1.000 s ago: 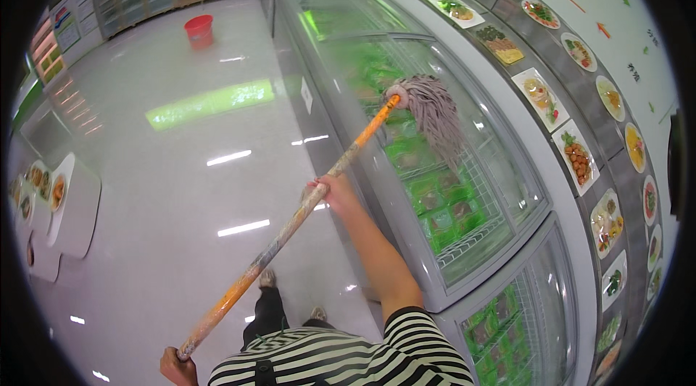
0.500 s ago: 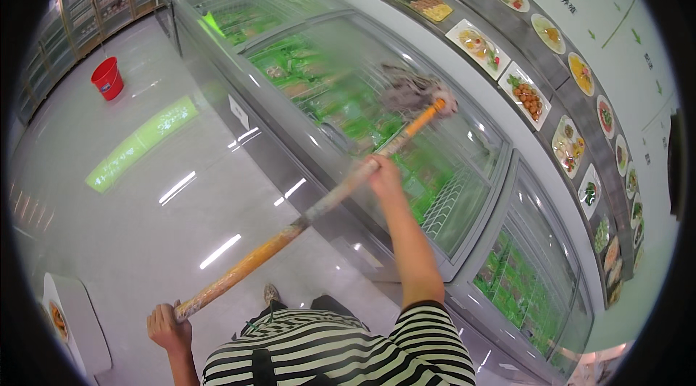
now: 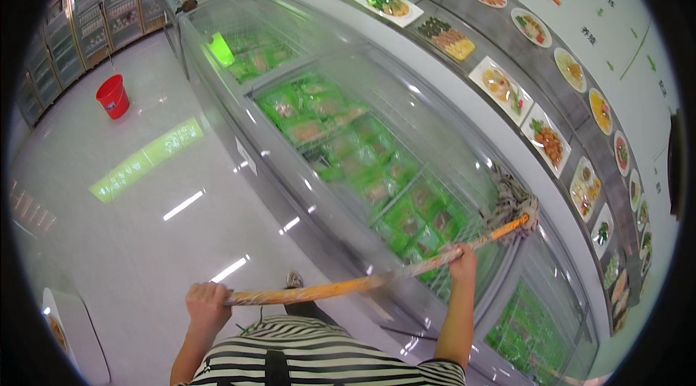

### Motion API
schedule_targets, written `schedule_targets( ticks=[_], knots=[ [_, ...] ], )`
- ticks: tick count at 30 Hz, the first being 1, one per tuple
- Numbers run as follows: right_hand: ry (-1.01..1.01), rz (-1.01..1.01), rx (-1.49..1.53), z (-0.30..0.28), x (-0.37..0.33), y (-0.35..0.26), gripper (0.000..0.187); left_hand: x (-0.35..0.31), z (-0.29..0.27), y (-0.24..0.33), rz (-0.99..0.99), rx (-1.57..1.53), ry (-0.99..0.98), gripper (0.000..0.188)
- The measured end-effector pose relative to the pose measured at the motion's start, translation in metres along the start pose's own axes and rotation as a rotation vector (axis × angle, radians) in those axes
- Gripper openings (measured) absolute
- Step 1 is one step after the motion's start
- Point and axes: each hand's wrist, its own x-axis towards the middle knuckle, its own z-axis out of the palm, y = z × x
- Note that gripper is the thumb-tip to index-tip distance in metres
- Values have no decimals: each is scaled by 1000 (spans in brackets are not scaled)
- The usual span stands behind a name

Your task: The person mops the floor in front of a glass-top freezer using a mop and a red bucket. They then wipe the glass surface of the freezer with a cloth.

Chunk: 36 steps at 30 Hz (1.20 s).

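A mop (image 3: 341, 287) with a long orange-and-pale handle lies across my front, held in both hands. My left hand (image 3: 209, 303) is wrapped round the handle's end at the lower left. Farther up the shaft, my right hand (image 3: 461, 261) grips it above the freezer glass. The grey string mop head (image 3: 513, 201) rests at the back right of the chest freezer (image 3: 442, 132), by the ledge. Under the freezer's glass lie green packages (image 3: 348, 147), several of them in wire baskets.
A red bucket (image 3: 112, 97) stands on the floor at the far left. Glass-door display fridges (image 3: 94, 20) line the far wall. Plates of food (image 3: 497, 84) are set along the ledge behind the freezers. A white stand (image 3: 75, 339) is at the lower left.
The mop head has swept right and nearer over the freezer glass. My right hand moved right and down with the shaft; my left hand shifted slightly right and up. The view turned a little.
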Motion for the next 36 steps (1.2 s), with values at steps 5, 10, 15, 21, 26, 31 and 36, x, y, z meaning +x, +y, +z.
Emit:
schedule_targets(
  ticks=[5,10,15,21,26,31,36],
  knots=[
    [-123,31,-274,107,0,90,6,18,-15,-104,-191,221,-19,24],
    [-406,546,-117,262,-37,142,16,-13,-78,-181,-447,497,-76,22],
    [-432,664,-77,349,-15,204,15,-51,-113,-185,-556,639,-70,18],
    [-594,668,-86,468,45,281,11,-58,-113,-187,-736,704,-164,15],
    [-725,604,-3,569,114,347,16,21,-84,-219,-647,823,16,14],
    [-601,528,39,635,141,356,12,73,-65,-296,-576,757,70,14],
    [-468,297,74,633,222,346,13,169,-22,-317,-356,671,136,11]
  ],
)
